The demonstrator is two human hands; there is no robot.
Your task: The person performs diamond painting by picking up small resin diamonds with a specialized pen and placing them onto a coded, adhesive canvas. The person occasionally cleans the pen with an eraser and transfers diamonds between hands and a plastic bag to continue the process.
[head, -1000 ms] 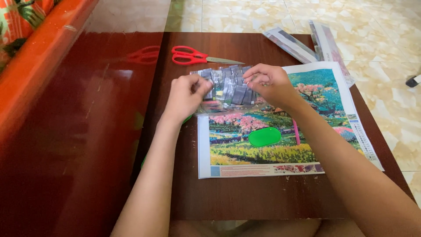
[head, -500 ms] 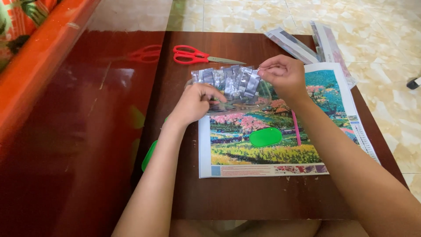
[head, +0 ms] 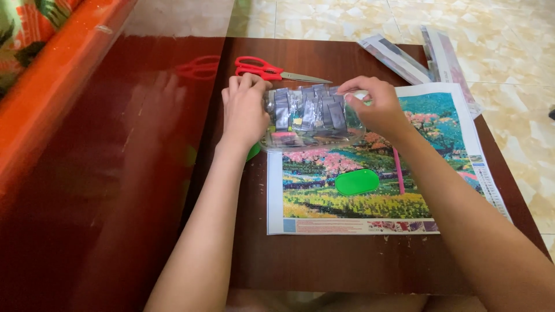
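Both hands have shifted since half a second ago: the left hand [head: 244, 110] has slid up from the bag's near edge to its left end, and the right hand [head: 378, 106] has dropped from above the packets onto the bag's right end.

Starting far left, at nine to eleven o'clock, an orange bench edge [head: 52, 92] runs beside the glossy dark red table [head: 115, 190], and red reflections of the scissors show on the polish. Moving in, the left hand lies flat with fingers together against the left end of the clear plastic bag [head: 312, 118]; whether it pinches the plastic I cannot tell. A green tray [head: 253, 152] peeks out just below that wrist, mostly covered by it.

Centre now: the bag, stuffed with small grey packets [head: 306, 110], sits at twelve o'clock on the top edge of the colourful landscape canvas [head: 370, 196]. Red-handled scissors [head: 267, 69] lie just beyond it, blades pointing to three o'clock. A green oval piece [head: 356, 182] rests on the canvas at six o'clock from the bag, with a pink pen [head: 399, 170] just beside it, partly under the right forearm.

On the right, thumb and fingers are pinched shut on the bag's right end. Past it, at one o'clock, folded printed sheets [head: 416, 58] hang over the table's far corner above the marble floor tiles [head: 509, 58].
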